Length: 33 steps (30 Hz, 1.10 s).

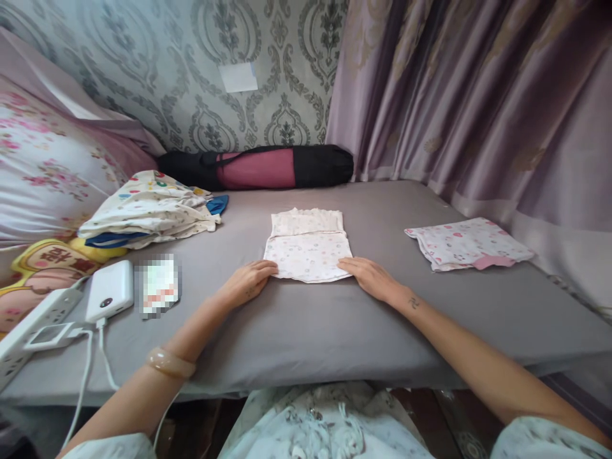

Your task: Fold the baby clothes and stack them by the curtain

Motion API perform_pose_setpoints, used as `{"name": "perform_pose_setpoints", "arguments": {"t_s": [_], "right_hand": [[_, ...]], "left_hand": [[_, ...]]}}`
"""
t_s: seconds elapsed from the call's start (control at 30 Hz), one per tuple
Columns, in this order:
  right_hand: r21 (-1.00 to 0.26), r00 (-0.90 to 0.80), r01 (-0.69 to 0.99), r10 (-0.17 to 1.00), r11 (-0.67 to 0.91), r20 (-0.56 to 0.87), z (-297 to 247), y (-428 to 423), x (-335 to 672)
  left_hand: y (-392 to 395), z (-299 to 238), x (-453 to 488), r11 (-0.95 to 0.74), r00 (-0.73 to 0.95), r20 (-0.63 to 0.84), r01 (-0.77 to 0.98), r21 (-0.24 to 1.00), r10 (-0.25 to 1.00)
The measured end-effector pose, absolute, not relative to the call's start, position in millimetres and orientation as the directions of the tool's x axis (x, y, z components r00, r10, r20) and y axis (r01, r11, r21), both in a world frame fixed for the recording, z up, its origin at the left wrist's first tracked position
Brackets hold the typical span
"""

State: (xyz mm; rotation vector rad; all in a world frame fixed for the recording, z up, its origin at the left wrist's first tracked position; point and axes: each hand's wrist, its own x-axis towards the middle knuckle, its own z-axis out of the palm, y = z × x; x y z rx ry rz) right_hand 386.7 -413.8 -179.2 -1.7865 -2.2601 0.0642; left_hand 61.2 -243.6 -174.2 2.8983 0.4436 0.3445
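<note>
A white garment [308,256] with a small pale print lies in the middle of the grey-covered surface. Its near part is folded over, and a strip with a ruffled edge shows behind the fold. My left hand [251,280] grips the near left corner, fingers together over the cloth. At the opposite near corner, my right hand [370,275] has its fingers closed on the edge in the same way. Both thumbs are mostly hidden. Further right lies a second folded garment [466,243], white with pink prints and a pink edge.
A heap of printed clothes [153,207] sits at the left, near a floral pillow [52,153] and a yellow cushion [41,268]. In front are a white power bank [112,290], a power strip [41,328] and cables. A black and maroon bag [255,167] lies along the wall.
</note>
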Motion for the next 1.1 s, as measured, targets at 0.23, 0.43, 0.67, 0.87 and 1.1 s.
{"name": "perform_pose_setpoints", "arguments": {"t_s": [0.23,0.43,0.67,0.87,1.1], "right_hand": [[-0.241,-0.258,0.924,0.95,0.295,0.174,-165.2,-415.1,395.5],[-0.215,-0.25,0.937,0.958,0.276,0.14,-143.0,-424.6,396.2],[-0.234,-0.283,0.928,0.957,0.291,0.067,-131.3,-460.7,385.7],[-0.37,-0.257,0.895,0.966,0.249,0.028,-120.3,-458.6,386.5],[-0.56,0.094,0.828,0.988,-0.011,0.12,-126.7,-404.0,405.8]], "left_hand": [[-238.4,-168.0,50.9,-0.916,0.922,0.141,0.32,0.242,0.36],[-248.6,-144.1,46.3,-0.921,0.918,0.17,0.317,0.225,0.358],[-278.2,-127.2,31.1,-0.919,0.946,0.108,0.264,0.294,0.307],[-274.7,-123.9,33.3,-0.791,0.895,0.026,0.379,0.481,0.445],[-230.3,-141.3,70.0,-0.437,0.656,0.099,0.376,0.817,0.749]]}}
